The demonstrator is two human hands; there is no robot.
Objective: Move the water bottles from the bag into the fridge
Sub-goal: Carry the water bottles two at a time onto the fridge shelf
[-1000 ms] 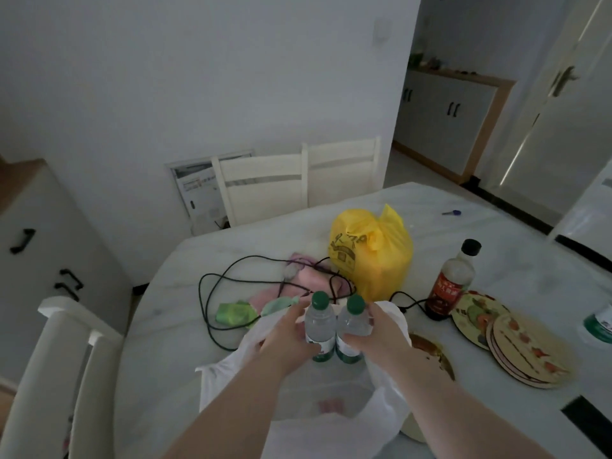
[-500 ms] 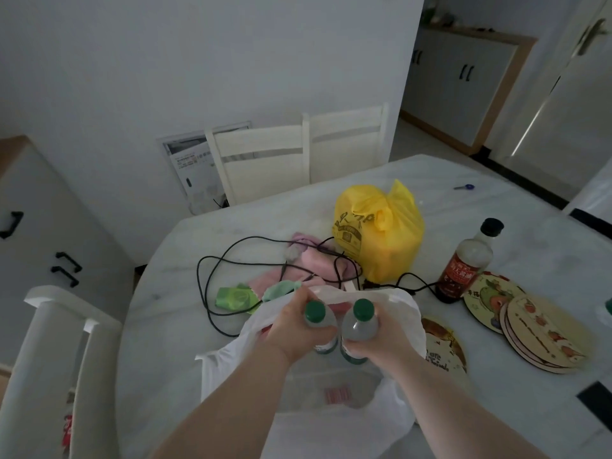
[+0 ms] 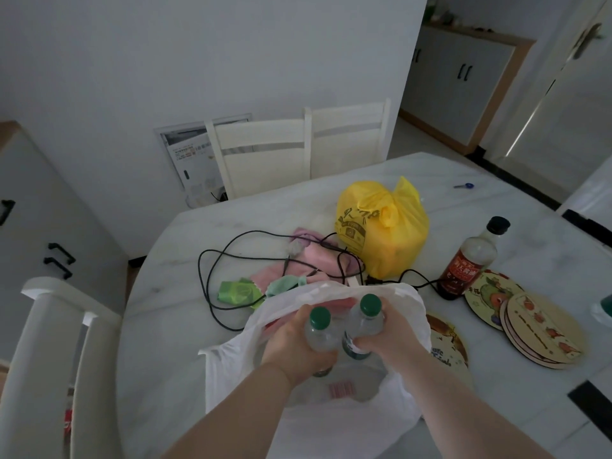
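Two clear water bottles with green caps are held side by side above the open white plastic bag [image 3: 410, 313] on the table. My left hand [image 3: 294, 346] grips the left water bottle [image 3: 319, 329]. My right hand [image 3: 384, 339] grips the right water bottle [image 3: 364, 318]. Both bottles tilt slightly towards me, and their lower parts are hidden by my fingers. The bag's mouth gapes open beneath them. No fridge is in view.
On the marble table [image 3: 172, 326] lie a yellow tied bag [image 3: 381, 233], black cables [image 3: 231, 256], pink cloth [image 3: 318, 256], green packets [image 3: 236, 291], a sauce bottle [image 3: 470, 260] and round coasters [image 3: 543, 329]. White chairs stand at far side [image 3: 265, 154] and left [image 3: 43, 359].
Both hands have drawn the two bottles nearer to me and lower in view. The bottles now tilt so their caps face the camera more.
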